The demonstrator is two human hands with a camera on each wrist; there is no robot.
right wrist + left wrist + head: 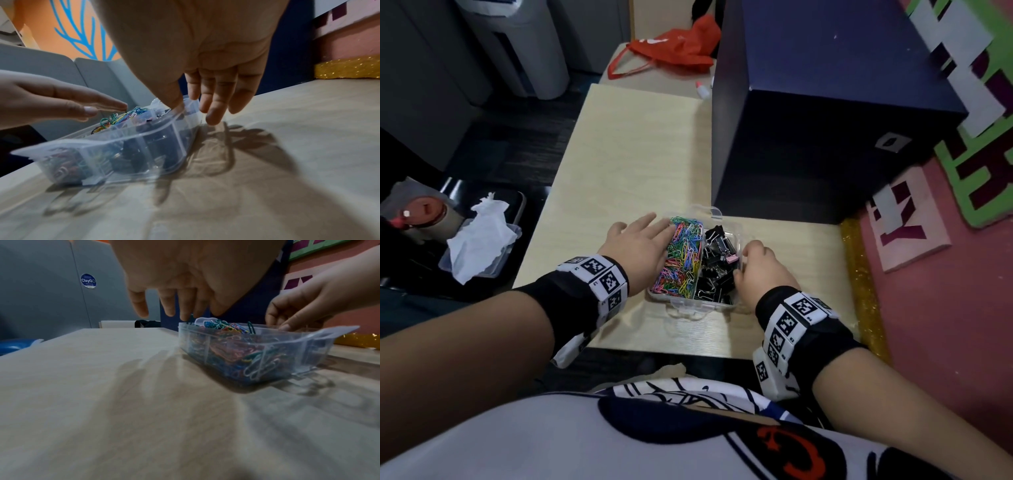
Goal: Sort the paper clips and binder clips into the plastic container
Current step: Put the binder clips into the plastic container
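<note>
A clear plastic container (690, 306) sits near the front of the pale wooden table (626, 154). Its left compartment is piled with coloured paper clips (683, 260). The right compartment holds black binder clips (717, 277) and one pink binder clip (731, 259). My left hand (654, 229) lies flat, with straight fingers just over the paper clips (226, 326). My right hand (748, 260) is at the container's right wall (185, 129). Its thumb is on the rim and its fingers (213, 113) hang down outside, pinching the wall.
A large dark blue box (825, 120) stands right behind the container. A gold glitter strip (859, 274) runs along the table's right edge by a pink wall. An orange bag (674, 48) lies far back. A clear tray with tissue (479, 246) sits off the table's left side.
</note>
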